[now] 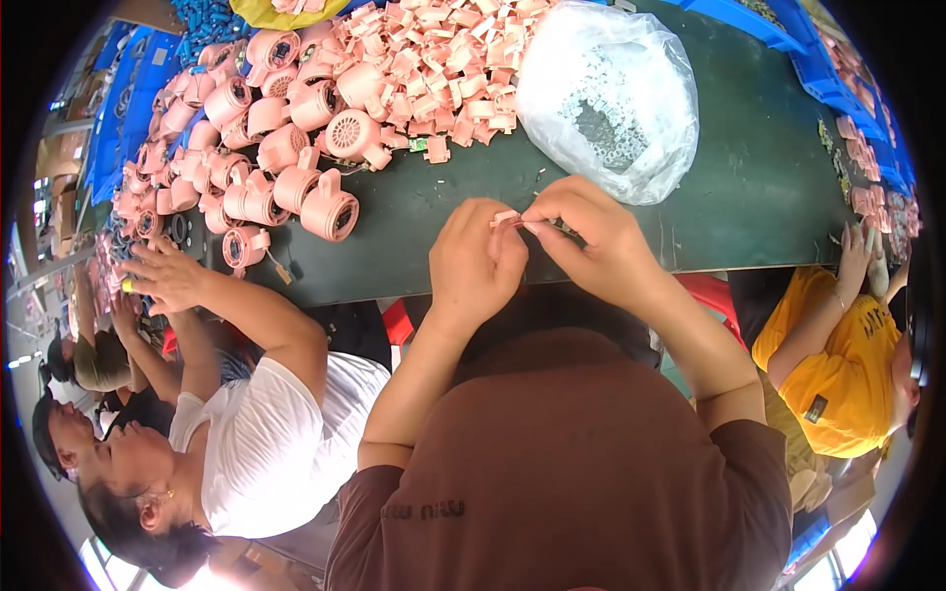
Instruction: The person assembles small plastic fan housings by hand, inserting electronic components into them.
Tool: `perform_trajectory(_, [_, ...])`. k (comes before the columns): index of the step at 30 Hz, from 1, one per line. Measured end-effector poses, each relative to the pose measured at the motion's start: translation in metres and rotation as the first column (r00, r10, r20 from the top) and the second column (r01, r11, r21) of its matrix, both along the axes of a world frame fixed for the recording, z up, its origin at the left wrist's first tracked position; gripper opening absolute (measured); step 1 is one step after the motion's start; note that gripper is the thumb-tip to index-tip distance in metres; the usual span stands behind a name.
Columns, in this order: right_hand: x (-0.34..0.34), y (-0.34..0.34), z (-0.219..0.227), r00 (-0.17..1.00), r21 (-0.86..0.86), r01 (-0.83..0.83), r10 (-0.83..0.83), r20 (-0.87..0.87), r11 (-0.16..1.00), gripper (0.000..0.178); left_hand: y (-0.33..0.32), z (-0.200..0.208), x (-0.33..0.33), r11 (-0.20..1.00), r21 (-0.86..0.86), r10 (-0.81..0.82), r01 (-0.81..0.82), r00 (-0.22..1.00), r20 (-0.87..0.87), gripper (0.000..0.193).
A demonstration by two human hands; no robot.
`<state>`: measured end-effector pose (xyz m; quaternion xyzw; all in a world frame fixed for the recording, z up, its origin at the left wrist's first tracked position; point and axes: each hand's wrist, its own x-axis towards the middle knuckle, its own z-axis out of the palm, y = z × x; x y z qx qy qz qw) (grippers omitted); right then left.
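Fingers [554,205] of the left hand [473,260] and right hand [603,242] pinch a small pink plastic part [504,218] — beyond them, rightward, sits a translucent plastic bag [672,108].

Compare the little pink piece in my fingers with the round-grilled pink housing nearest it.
Size: the little pink piece is much smaller than the pink housing.
Shape: the piece's visible part looks narrow; the housing has a round, slotted face.
Place: the piece sits at the fingertips of the left hand and right hand; the housing lies with others on the table.
Both are pink.
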<state>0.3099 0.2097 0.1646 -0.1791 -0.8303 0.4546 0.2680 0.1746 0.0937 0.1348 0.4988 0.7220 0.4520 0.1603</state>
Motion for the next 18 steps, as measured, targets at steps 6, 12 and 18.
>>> perform_trajectory(6, [-0.005,-0.011,-0.019,0.994,-0.252,0.089,-0.102,-0.039,0.964,0.012,-0.005,-0.008,0.003,1.000,0.015,0.016,-0.020,0.972,0.234,0.015])
perform_trajectory(12, [-0.006,-0.016,-0.018,0.988,-0.303,0.074,-0.110,-0.104,0.950,0.017,-0.008,-0.009,0.002,0.997,0.066,0.026,-0.046,0.961,0.275,0.017])
perform_trajectory(18, [-0.004,-0.021,-0.020,0.976,-0.503,-0.005,-0.105,-0.191,0.864,0.036,-0.008,-0.007,0.001,0.990,0.136,-0.009,-0.027,0.966,0.258,0.018])
